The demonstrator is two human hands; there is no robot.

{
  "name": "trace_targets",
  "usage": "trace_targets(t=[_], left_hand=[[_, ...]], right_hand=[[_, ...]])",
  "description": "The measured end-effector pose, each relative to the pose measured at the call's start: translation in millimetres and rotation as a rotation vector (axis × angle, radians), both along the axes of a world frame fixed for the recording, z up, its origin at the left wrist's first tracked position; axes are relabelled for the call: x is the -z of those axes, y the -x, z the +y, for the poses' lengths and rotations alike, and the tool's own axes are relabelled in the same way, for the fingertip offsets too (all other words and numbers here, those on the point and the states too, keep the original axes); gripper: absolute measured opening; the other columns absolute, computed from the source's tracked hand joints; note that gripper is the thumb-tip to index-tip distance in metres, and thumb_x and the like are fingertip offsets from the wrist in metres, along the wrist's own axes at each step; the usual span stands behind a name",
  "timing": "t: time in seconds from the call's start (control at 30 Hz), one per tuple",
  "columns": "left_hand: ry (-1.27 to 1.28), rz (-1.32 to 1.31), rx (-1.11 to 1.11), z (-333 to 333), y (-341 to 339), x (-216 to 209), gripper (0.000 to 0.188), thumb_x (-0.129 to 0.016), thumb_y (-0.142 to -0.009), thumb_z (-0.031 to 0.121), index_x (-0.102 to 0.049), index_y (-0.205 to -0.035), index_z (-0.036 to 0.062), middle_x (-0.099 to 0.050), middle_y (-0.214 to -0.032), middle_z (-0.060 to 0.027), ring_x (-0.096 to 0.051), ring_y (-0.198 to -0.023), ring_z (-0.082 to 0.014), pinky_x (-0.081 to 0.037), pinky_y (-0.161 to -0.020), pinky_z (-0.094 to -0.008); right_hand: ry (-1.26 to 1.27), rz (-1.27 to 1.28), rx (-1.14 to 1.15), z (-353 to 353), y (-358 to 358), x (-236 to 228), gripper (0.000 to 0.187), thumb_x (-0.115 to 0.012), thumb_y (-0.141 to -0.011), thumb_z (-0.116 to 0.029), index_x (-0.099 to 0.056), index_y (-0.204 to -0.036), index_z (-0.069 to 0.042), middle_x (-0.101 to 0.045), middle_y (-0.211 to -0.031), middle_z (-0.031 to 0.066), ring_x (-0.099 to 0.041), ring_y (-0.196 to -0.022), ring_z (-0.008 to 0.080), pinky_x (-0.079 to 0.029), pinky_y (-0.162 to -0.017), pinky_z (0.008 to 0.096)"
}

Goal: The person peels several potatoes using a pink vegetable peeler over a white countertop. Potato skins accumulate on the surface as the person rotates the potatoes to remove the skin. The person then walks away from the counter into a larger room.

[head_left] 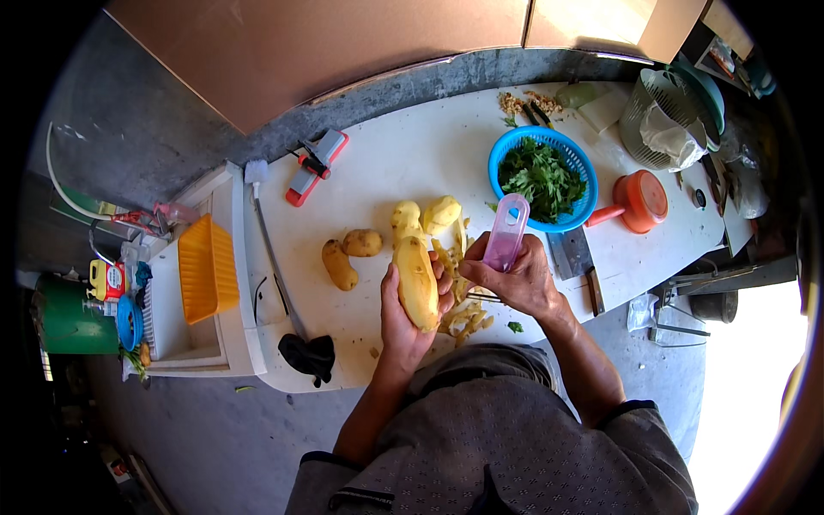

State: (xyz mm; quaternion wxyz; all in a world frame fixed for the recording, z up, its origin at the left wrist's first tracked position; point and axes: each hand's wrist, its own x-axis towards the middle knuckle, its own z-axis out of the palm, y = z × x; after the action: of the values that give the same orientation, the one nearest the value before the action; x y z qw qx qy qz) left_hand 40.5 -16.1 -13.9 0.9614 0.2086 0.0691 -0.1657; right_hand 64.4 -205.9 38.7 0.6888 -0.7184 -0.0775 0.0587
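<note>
My left hand [400, 324] is wrapped round a long, mostly peeled potato [417, 287], held tilted above the near side of the table. Just right of it, my right hand [528, 279] grips a peeler by its translucent pink handle [507, 230]. The peeler's thin metal end points toward the potato without clearly touching it. Beyond my left hand lie two pale peeled potatoes, one knobbly [405, 215] and one rounder [442, 214]. Two brown unpeeled potatoes [340, 264] [362, 243] sit to the left. Potato peelings [468, 320] are heaped between and under my hands.
Right of my hands stands a blue colander [495, 176] of leafy greens, beside a cleaver [569, 251] and an orange handled pot [642, 202]. A red-and-grey tool [316, 167] lies at the back left. At the left, a yellow basket [207, 268] rests over the white sink [236, 343].
</note>
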Motion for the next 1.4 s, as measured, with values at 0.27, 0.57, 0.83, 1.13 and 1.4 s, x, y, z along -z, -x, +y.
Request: trace_targets(t=[0.27,0.57,0.83,1.13,1.4], left_hand=[[-0.141,-0.166,-0.005,-24.3,6.0,-24.2,0.052,-0.029,-0.111,0.045,-0.046,-0.142,0.0076,-0.058,-0.130,-0.0087,-0.058,-0.123,-0.0221,-0.048,-0.107,-0.0392],[-0.210,-0.151,-0.089,-22.8,7.6,-6.2,0.052,-0.030,-0.110,0.047,-0.046,-0.143,0.0095,-0.057,-0.132,-0.0080,-0.057,-0.125,-0.0223,-0.050,-0.102,-0.0382],[-0.106,0.067,0.087,-21.6,14.4,-20.4,0.056,-0.034,-0.104,0.062,-0.055,-0.117,0.0112,-0.060,-0.090,-0.0055,-0.056,-0.072,-0.0171,-0.041,-0.052,-0.0279],[-0.021,-0.067,0.231,-17.9,27.1,-18.6,0.062,-0.034,-0.103,0.062,-0.044,-0.130,0.0074,-0.050,-0.102,-0.0093,-0.050,-0.075,-0.0156,-0.041,-0.050,-0.0244],[0.012,-0.096,0.262,-17.9,29.6,-19.1,0.066,-0.038,-0.101,0.063,-0.045,-0.129,0.0038,-0.049,-0.101,-0.0094,-0.049,-0.074,-0.0160,-0.041,-0.050,-0.0242]], right_hand=[[-0.254,-0.051,-0.039,44.8,8.2,-3.9,0.034,-0.086,-0.084,-0.017,-0.067,-0.103,0.003,-0.070,-0.092,0.0057,-0.066,-0.083,0.0107,-0.058,-0.073,0.0288],[-0.222,-0.021,0.003,50.7,8.7,-2.3,0.030,-0.083,-0.087,-0.019,-0.069,-0.103,0.003,-0.070,-0.084,0.0068,-0.067,-0.077,0.0113,-0.058,-0.069,0.0289],[-0.211,0.089,0.182,49.1,-8.5,-9.9,0.031,-0.080,-0.090,-0.027,-0.071,-0.090,0.002,-0.069,-0.072,0.0054,-0.062,-0.064,0.0085,-0.052,-0.058,0.0265],[-0.239,0.120,0.197,39.6,-23.1,-5.0,0.041,-0.080,-0.090,-0.032,-0.068,-0.070,0.001,-0.064,-0.061,0.0051,-0.058,-0.052,0.0085,-0.047,-0.048,0.0262],[-0.346,0.155,0.262,40.9,-23.9,-8.0,0.042,-0.079,-0.091,-0.032,-0.064,-0.067,0.000,-0.064,-0.060,0.0067,-0.057,-0.047,0.0105,-0.045,-0.043,0.0256]])
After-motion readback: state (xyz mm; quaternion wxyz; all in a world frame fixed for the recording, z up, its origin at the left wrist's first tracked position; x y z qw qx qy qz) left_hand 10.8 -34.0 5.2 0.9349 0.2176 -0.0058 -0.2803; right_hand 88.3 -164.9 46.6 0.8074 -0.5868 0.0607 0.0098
